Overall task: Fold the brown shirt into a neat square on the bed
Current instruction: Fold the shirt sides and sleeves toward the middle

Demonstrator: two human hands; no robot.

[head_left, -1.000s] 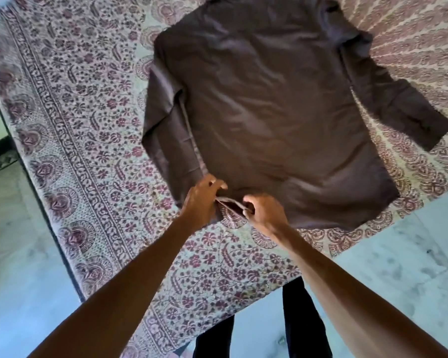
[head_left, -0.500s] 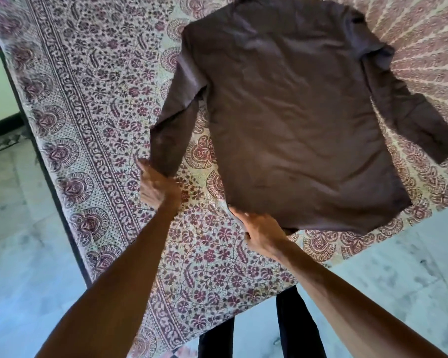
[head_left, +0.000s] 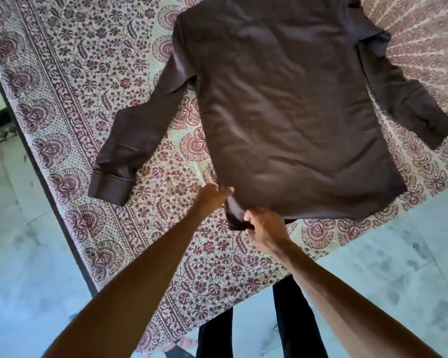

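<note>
The brown shirt (head_left: 290, 107) lies flat and back side up on the bed (head_left: 70, 81), which has a maroon floral cover. Its hem points toward me. Both sleeves are spread out: one (head_left: 130, 140) reaches to the lower left, the other (head_left: 404, 99) to the right. My left hand (head_left: 214, 196) touches the near left corner of the hem with its fingers together. My right hand (head_left: 263, 226) pinches the hem's folded corner just beside it.
The bed's dark edge (head_left: 49, 192) runs down the left side, with pale tiled floor (head_left: 16, 267) beyond it. More floor lies at the lower right (head_left: 398, 254). My dark trouser legs (head_left: 295, 319) stand at the bed's near edge.
The left sleeve has been pulled out from beside the body and now lies spread to the lower left. My left hand let go of its cuff and came back to the hem.
</note>
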